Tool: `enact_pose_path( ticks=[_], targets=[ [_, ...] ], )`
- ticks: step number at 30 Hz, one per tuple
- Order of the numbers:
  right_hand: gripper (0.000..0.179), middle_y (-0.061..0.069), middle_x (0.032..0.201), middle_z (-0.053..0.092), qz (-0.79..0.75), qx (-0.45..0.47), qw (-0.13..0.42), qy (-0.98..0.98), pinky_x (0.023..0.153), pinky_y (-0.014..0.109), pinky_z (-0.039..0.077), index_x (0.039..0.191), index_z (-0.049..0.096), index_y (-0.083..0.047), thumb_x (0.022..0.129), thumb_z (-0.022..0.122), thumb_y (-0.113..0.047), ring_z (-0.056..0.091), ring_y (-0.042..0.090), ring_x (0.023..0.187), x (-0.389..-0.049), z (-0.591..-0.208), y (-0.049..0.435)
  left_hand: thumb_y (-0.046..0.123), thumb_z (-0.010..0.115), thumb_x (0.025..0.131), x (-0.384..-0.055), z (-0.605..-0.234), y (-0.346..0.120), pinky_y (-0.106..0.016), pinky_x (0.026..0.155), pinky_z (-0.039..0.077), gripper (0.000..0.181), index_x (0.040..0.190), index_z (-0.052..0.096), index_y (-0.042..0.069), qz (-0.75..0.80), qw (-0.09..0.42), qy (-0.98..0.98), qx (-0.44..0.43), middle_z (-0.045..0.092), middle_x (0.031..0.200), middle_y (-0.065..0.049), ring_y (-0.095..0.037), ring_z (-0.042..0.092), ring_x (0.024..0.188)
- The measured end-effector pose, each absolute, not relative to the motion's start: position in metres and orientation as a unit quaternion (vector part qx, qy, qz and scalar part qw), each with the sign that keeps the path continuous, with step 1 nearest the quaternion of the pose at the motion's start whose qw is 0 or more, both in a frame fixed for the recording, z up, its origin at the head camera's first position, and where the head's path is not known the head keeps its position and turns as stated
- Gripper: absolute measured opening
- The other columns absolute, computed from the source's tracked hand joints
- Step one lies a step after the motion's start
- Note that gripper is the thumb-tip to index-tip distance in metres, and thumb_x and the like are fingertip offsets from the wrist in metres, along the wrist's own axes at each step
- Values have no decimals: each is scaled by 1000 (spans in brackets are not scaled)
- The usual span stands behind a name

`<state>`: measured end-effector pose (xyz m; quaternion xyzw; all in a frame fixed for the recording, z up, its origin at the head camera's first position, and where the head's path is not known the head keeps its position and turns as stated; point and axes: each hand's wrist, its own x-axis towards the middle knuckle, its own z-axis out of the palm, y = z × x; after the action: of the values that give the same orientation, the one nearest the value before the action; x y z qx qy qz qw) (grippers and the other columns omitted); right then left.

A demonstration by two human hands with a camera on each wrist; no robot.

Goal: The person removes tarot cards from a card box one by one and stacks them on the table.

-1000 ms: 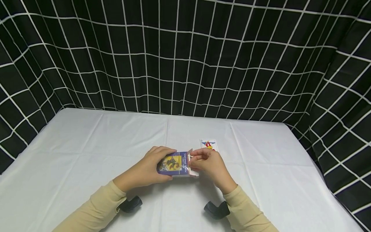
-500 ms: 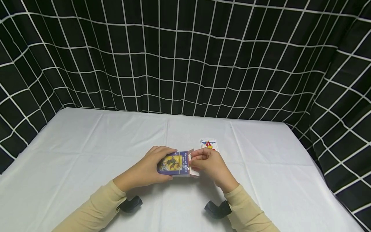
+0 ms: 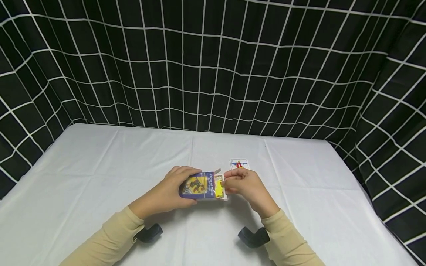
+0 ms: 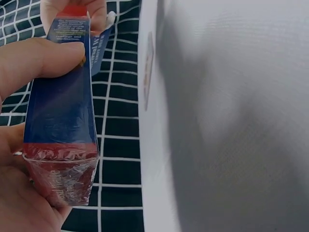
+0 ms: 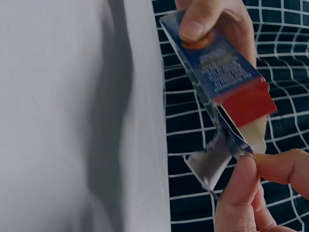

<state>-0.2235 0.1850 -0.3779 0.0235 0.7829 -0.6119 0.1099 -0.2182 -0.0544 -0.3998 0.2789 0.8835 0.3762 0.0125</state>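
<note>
My left hand [image 3: 173, 187] grips a blue tarot deck box [image 3: 195, 185] by its long sides, thumb on the near edge. The box is held above the table with its open end to the right. From that end sticks out a yellow-pictured tarot card [image 3: 219, 186] with a white border. My right hand [image 3: 244, 186] pinches its outer edge between thumb and fingers. In the right wrist view, the fingertips [image 5: 241, 176] meet at the box mouth beside a folded-out flap [image 5: 210, 162]. Clear plastic wrap [image 4: 63, 179] clings to the box's closed end in the left wrist view.
A loose card [image 3: 239, 163] with a red and blue figure lies on the white-covered table [image 3: 139, 155], just beyond my right hand and partly hidden by it. Dark wrist mounts [image 3: 149, 233] sit under both sleeves. A black curtain [image 3: 213, 66] with white grid lines surrounds the table.
My right hand has drawn slightly to the right, and the yellow-pictured card now shows outside the box mouth. The left hand and box have shifted a little up and left.
</note>
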Motion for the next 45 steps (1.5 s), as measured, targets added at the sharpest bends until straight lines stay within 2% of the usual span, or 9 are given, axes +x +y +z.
enact_pose_path(
  ticks=[6, 10, 16, 23, 32, 39, 45],
  targets=[
    [40, 4, 90, 66, -614, -5, 123, 780, 72, 21, 57, 119, 59, 12, 81, 64, -2, 64, 7, 76, -227, -375, 195, 18, 85, 74, -219, -399, -55, -46, 105, 42, 77, 143, 51, 12, 376, 10, 884, 277, 54, 142, -5, -22, 46, 127],
    [43, 5, 94, 68, -604, -20, 129, 786, 74, 24, 57, 124, 59, 11, 83, 64, -2, 64, 8, 79, -228, -373, 200, 17, 85, 74, -220, -398, -55, -45, 105, 42, 77, 143, 51, 12, 377, 11, 884, 277, 54, 142, -5, -22, 46, 127],
    [41, 12, 104, 70, -589, -36, 134, 796, 75, 24, 58, 123, 62, 11, 84, 65, -4, 65, 8, 81, -229, -370, 206, 17, 85, 74, -220, -398, -56, -45, 105, 42, 76, 143, 51, 12, 378, 10, 884, 276, 54, 142, -6, -22, 46, 127],
    [36, 4, 92, 71, -572, -43, 131, 809, 71, 25, 58, 116, 65, 9, 85, 72, -8, 65, 8, 78, -230, -369, 209, 17, 85, 74, -218, -397, -56, -45, 105, 42, 77, 143, 51, 11, 381, 17, 882, 277, 54, 142, -6, -23, 46, 128],
    [38, 8, 100, 73, -541, -38, 113, 833, 68, 24, 58, 119, 65, 10, 87, 72, -8, 65, 6, 74, -233, -355, 229, 18, 86, 73, -218, -394, -57, -46, 106, 42, 79, 143, 51, 10, 385, 15, 882, 272, 54, 142, -6, -23, 45, 128],
    [39, 2, 92, 74, -527, -39, 88, 844, 69, 26, 58, 121, 65, 10, 87, 72, -9, 66, 5, 73, -233, -343, 253, 17, 85, 73, -219, -393, -57, -46, 107, 41, 78, 143, 51, 10, 387, 11, 880, 275, 55, 141, -7, -23, 46, 127],
    [39, 1, 96, 75, -520, -36, 80, 850, 69, 26, 58, 121, 66, 9, 89, 71, -12, 67, 6, 75, -231, -337, 264, 16, 85, 74, -219, -395, -57, -46, 105, 42, 77, 142, 51, 10, 386, 5, 880, 278, 55, 140, -7, -23, 46, 126]
  ],
)
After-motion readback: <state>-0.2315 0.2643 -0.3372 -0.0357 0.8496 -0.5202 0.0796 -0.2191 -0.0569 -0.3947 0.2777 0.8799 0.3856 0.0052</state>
